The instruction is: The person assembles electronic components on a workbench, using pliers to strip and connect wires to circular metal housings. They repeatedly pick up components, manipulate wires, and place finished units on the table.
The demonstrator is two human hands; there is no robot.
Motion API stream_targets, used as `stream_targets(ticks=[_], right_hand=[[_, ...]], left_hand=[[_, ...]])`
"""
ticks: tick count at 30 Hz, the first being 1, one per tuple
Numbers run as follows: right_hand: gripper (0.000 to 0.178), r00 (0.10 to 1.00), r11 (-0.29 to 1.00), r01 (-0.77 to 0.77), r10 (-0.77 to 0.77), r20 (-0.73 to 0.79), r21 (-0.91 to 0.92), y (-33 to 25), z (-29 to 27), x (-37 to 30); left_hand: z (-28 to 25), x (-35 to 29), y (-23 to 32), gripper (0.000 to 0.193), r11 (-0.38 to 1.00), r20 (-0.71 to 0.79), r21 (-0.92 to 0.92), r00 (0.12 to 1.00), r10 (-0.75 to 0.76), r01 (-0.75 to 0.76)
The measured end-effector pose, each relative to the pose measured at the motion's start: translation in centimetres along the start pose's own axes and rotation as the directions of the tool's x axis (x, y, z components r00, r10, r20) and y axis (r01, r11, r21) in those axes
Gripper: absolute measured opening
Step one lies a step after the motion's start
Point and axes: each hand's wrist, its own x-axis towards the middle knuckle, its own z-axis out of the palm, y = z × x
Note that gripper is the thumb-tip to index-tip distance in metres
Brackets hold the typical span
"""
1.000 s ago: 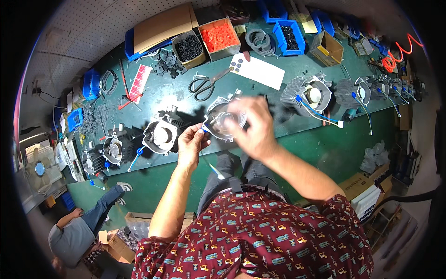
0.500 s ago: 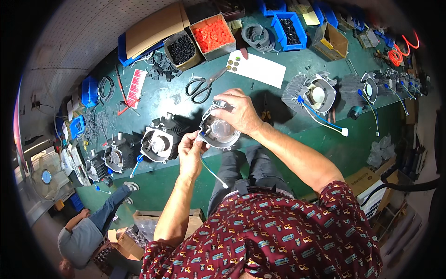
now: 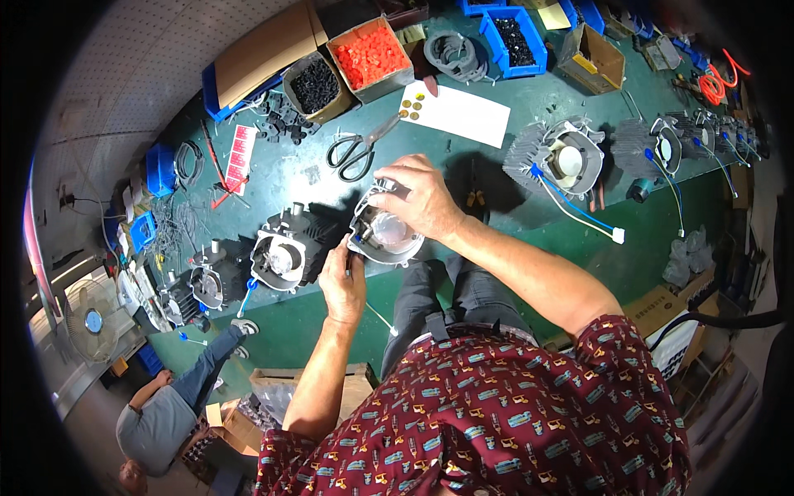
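Observation:
Over the bench's front edge I hold a grey metal motor housing [image 3: 387, 238] with a round pale centre. My right hand [image 3: 422, 202] is closed round its upper rim, thumb on the near side. At its lower left edge my left hand [image 3: 342, 285] is closed in a pinch, seemingly on the housing's wire lead; the fingertips hide the exact grip. The lead's white end [image 3: 382, 319] dangles below that hand. Just left stands a similar finned housing [image 3: 281, 255] with a blue-sleeved lead, and another finned housing [image 3: 571, 159] lies to the right with blue and white wires.
Scissors [image 3: 360, 150] and a white sheet [image 3: 467, 114] with small round pieces lie beyond my hands. Behind are a box of orange parts [image 3: 370, 56], a box of black parts [image 3: 314, 85] and blue bins [image 3: 517, 48]. More housings line both sides. A person [image 3: 161, 426] is at lower left.
My left hand has shifted slightly right and down along the housing's edge, and its wire lead now hangs partly behind the hand. My right hand keeps its hold. The whole view has shifted slightly.

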Motion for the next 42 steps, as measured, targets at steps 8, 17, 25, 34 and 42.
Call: stream_targets(ticks=[8, 17, 25, 34, 42], right_hand=[[0.034, 1.000, 1.000, 0.018, -0.018, -0.003, -0.010, -0.2, 0.4, -0.2], [0.035, 0.999, 0.999, 0.014, -0.015, -0.035, -0.041, -0.8, 0.4, -0.3], [0.035, 0.999, 1.000, 0.006, -0.007, -0.047, -0.026, 0.1, 0.5, -0.3], [0.034, 1.000, 1.000, 0.007, -0.008, -0.029, -0.021, 0.2, 0.1, 0.3], [0.034, 1.000, 1.000, 0.014, -0.014, -0.008, -0.026, 0.2, 0.2, -0.1]], left_hand=[[0.7, 0.0, -0.2, 0.024, 0.798, 0.101, -0.476, 0.924, -0.368, 0.370], [0.1, 0.6, 2.8, 0.011, 0.734, 0.127, -0.502, 0.879, -0.460, 0.457], [-0.3, 0.8, 2.6, 0.016, 0.605, 0.212, -0.602, 0.835, -0.508, 0.521], [-1.7, 1.1, 0.7, 0.017, 0.171, 0.555, -0.684, 0.659, -0.508, 0.709], [0.1, 0.5, -2.8, 0.016, 0.611, 0.342, -0.675, 0.909, -0.237, 0.413]])
